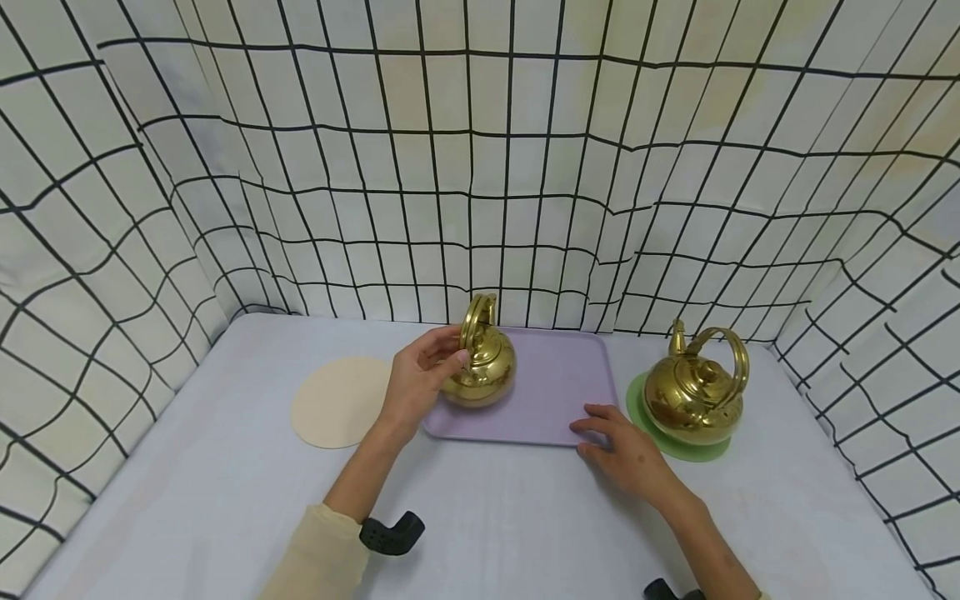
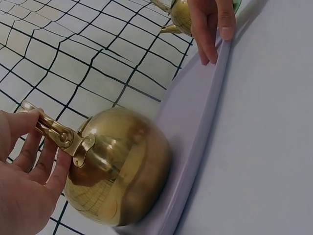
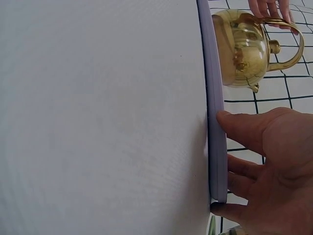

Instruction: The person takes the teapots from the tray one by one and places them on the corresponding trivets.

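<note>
A brass kettle [image 1: 480, 371] is at the left part of the lilac tray [image 1: 558, 375]; I cannot tell whether its base touches the tray. My left hand [image 1: 422, 375] holds its arched handle [image 2: 61, 133], the thumb on one side and fingers on the other. At the tray's front right corner, my right hand [image 1: 626, 454] rests with spread, slightly bent fingers. Its thumb [image 3: 239, 125] touches the tray's rim in the right wrist view. A second brass kettle [image 1: 693, 396] stands on a round green mat [image 1: 693, 452], right of the right hand.
Left of the tray lies a round cream mat [image 1: 337, 408], partly behind the left wrist. A white cloth [image 1: 480, 508] covers the table. Black grid netting [image 1: 517, 179] over white sheeting walls the back and both sides.
</note>
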Motion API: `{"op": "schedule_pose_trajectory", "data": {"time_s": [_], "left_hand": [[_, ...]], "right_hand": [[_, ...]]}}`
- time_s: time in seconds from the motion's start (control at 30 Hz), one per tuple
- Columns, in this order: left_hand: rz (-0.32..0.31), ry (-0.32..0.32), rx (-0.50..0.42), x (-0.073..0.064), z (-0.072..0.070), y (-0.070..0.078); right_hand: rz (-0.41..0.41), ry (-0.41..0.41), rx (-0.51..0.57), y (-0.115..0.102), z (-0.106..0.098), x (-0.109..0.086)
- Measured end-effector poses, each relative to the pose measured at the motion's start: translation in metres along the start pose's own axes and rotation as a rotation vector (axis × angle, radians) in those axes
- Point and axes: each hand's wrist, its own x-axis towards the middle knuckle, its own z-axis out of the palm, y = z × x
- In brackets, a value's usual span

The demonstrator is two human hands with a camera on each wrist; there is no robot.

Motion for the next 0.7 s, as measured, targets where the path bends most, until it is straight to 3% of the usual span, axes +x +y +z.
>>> {"op": "schedule_pose_trajectory", "data": {"time_s": [0.27, 0.7], "left_hand": [[-0.009, -0.017, -0.047, 0.0023, 0.0004, 0.0009], [-0.046, 0.029, -0.11, -0.0002, -0.0024, 0.0021]], "right_hand": [[0.006, -0.002, -0.006, 0.0002, 0.0004, 0.0009], [-0.012, 0.007, -0.012, 0.0009, 0.0017, 0.0006]]}}
